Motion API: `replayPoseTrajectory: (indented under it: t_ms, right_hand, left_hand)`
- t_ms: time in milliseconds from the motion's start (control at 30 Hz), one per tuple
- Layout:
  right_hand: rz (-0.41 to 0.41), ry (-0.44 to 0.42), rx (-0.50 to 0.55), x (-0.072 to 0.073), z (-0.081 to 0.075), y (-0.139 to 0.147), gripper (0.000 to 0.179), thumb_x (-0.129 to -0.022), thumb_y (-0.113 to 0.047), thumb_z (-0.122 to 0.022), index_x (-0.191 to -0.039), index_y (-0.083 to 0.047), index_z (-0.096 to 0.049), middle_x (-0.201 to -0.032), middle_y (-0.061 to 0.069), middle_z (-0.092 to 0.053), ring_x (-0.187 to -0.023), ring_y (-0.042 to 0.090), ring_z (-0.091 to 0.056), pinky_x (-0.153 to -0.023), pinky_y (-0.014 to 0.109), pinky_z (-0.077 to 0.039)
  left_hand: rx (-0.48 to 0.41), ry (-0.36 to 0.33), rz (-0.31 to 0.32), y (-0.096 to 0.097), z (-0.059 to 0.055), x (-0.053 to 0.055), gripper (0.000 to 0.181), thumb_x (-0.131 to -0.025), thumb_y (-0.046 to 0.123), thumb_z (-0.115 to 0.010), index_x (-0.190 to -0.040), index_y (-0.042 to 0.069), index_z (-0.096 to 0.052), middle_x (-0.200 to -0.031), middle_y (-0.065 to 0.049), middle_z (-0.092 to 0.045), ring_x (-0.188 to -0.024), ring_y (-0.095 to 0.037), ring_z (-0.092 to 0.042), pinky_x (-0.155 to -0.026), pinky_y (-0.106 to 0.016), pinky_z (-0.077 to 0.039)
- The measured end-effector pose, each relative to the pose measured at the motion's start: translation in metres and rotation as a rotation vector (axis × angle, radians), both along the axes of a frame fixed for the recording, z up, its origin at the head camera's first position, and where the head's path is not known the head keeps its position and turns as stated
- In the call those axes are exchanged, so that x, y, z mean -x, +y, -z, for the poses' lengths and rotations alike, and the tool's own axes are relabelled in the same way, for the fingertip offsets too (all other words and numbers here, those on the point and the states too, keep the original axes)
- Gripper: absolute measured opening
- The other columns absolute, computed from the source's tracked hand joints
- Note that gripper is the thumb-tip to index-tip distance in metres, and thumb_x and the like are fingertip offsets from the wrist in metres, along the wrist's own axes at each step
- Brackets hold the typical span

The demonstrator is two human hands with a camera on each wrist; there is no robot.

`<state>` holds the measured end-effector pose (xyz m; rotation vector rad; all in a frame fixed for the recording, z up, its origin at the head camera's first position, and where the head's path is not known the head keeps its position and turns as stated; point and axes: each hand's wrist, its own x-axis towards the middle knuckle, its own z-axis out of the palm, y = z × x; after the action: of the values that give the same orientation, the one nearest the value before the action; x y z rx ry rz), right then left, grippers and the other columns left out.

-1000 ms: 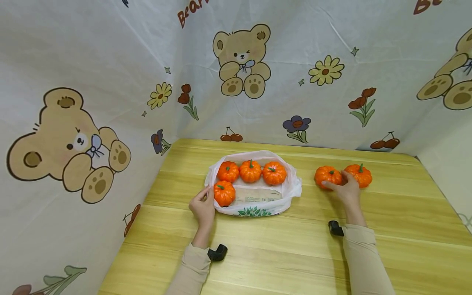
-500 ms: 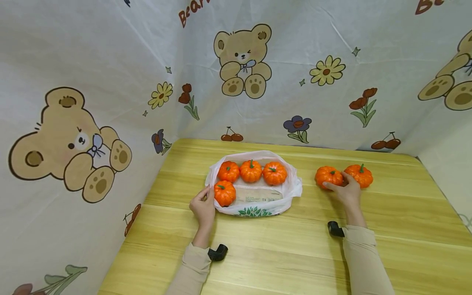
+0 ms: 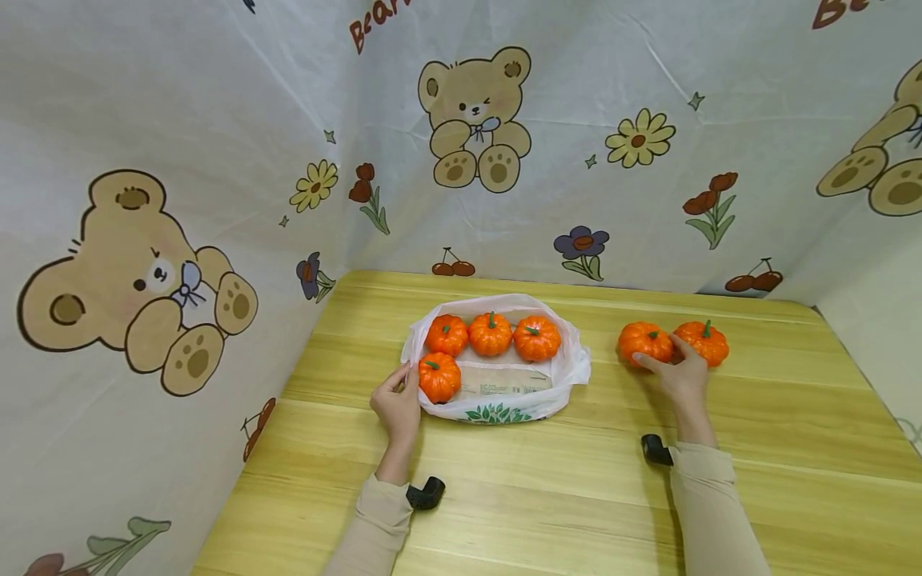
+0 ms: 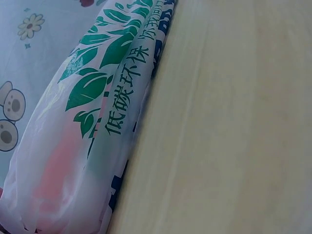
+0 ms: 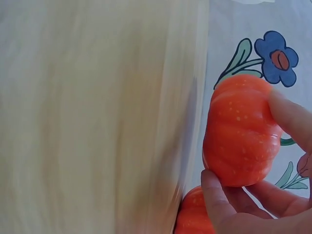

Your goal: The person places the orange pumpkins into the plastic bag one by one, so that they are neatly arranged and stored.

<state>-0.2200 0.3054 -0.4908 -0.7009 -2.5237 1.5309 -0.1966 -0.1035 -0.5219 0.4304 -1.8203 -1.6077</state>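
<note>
My left hand [image 3: 398, 408] pinches the left rim of a white plastic bag [image 3: 497, 413] printed with green leaves. Several small orange pumpkins [image 3: 490, 334] sit inside it, along the back and at the left front. In the left wrist view the bag's leafy side [image 4: 87, 92] fills the left, and the hand is barely seen. Over on the right, my right hand [image 3: 680, 376] grips a small orange pumpkin [image 3: 643, 342], its thumb and fingers around it in the right wrist view, where the pumpkin [image 5: 241, 131] looks raised off the table. Another pumpkin [image 3: 706, 346] sits just right of that hand.
A wood-grain table [image 3: 547, 496] carries everything. Behind it and to its left hangs a white cloth [image 3: 576, 64] with bears and flowers. A paper-like panel [image 3: 497, 382] lies in the bag's front part. Each wrist wears a black camera mount [image 3: 425, 494].
The pumpkin in my right hand has risen slightly and shifted a little right. My left hand and the bag stay as they were.
</note>
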Motion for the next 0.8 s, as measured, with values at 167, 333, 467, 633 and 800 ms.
replayPoseTrajectory:
  t_ms: [167, 333, 467, 633, 800]
  right_hand:
    - [0.009, 0.007, -0.001, -0.001, -0.001, -0.001, 0.085, -0.087, -0.027, -0.074, -0.154, -0.005, -0.027, -0.154, 0.023, -0.035, -0.138, 0.037, -0.038, -0.114, 0.048, -0.034]
    - [0.017, 0.012, 0.006, -0.003, -0.002, -0.003, 0.085, -0.087, -0.028, -0.074, -0.154, -0.006, -0.027, -0.153, 0.021, -0.037, -0.137, 0.035, -0.04, -0.113, 0.047, -0.036]
    - [0.029, 0.018, 0.013, -0.005, -0.005, -0.007, 0.083, -0.086, -0.028, -0.075, -0.153, -0.007, -0.029, -0.152, 0.02, -0.04, -0.134, 0.032, -0.042, -0.11, 0.043, -0.039]
    - [0.022, 0.028, 0.019, -0.01, -0.013, -0.013, 0.083, -0.086, -0.028, -0.075, -0.153, -0.008, -0.031, -0.153, 0.017, -0.04, -0.134, 0.031, -0.043, -0.106, 0.035, -0.043]
    - [-0.002, 0.034, 0.041, -0.013, -0.021, -0.018, 0.086, -0.085, -0.032, -0.076, -0.154, -0.01, -0.029, -0.155, 0.015, -0.037, -0.137, 0.032, -0.042, -0.109, 0.042, -0.043]
  left_hand:
    - [0.001, -0.002, 0.0, 0.0, 0.0, 0.0, 0.011, -0.082, 0.001, -0.073, -0.092, -0.003, -0.077, -0.094, -0.021, -0.074, -0.094, -0.033, -0.071, -0.074, -0.007, -0.05]
    - [0.004, -0.004, -0.001, -0.001, 0.001, 0.0, 0.011, -0.082, 0.001, -0.073, -0.091, -0.004, -0.077, -0.094, -0.021, -0.074, -0.094, -0.033, -0.071, -0.074, -0.008, -0.05]
    - [0.004, -0.009, -0.001, -0.001, 0.001, 0.0, 0.011, -0.082, 0.0, -0.073, -0.092, -0.004, -0.077, -0.094, -0.021, -0.074, -0.095, -0.032, -0.07, -0.078, -0.018, -0.054]
    - [0.002, -0.01, 0.004, -0.001, 0.0, -0.001, 0.012, -0.082, 0.0, -0.073, -0.093, -0.004, -0.076, -0.095, -0.02, -0.074, -0.097, -0.031, -0.07, -0.083, -0.033, -0.058]
    - [0.0, -0.007, 0.004, -0.001, 0.0, -0.001, 0.012, -0.082, -0.001, -0.073, -0.093, -0.005, -0.076, -0.094, -0.021, -0.074, -0.097, -0.031, -0.07, -0.085, -0.044, -0.057]
